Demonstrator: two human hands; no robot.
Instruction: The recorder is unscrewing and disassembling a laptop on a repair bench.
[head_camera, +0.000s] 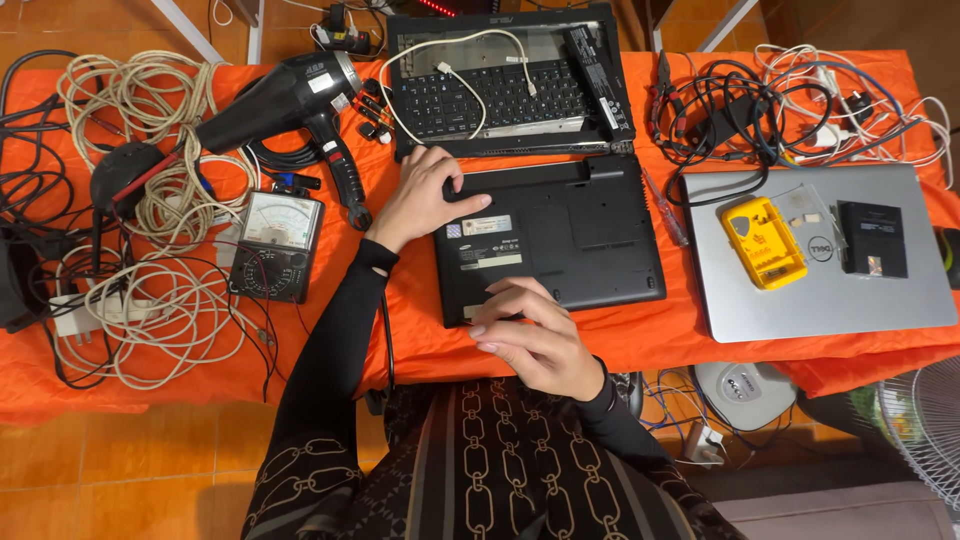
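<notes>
The worktop (700, 350) cloth is orange, the laptop (560, 240) black, the second laptop (900, 290) silver, the small case (763, 243) yellow, the sleeves (330, 350) black with a chain pattern.

Both arms are covered by long, close-fitting black sleeves that end right at the wrists, leaving the left hand (415, 200) and the right hand (540, 338) bare, with no rings, watch or gloves to be seen. On the upper arms and down the torso the garment turns into a black fabric printed with pale beige chain links, running in vertical rows on the front and in looser loops near the left shoulder. A plain grey-brown stripe runs down the front between the chain rows, and the nails on the fingers (478, 331) look short and unpainted.
</notes>
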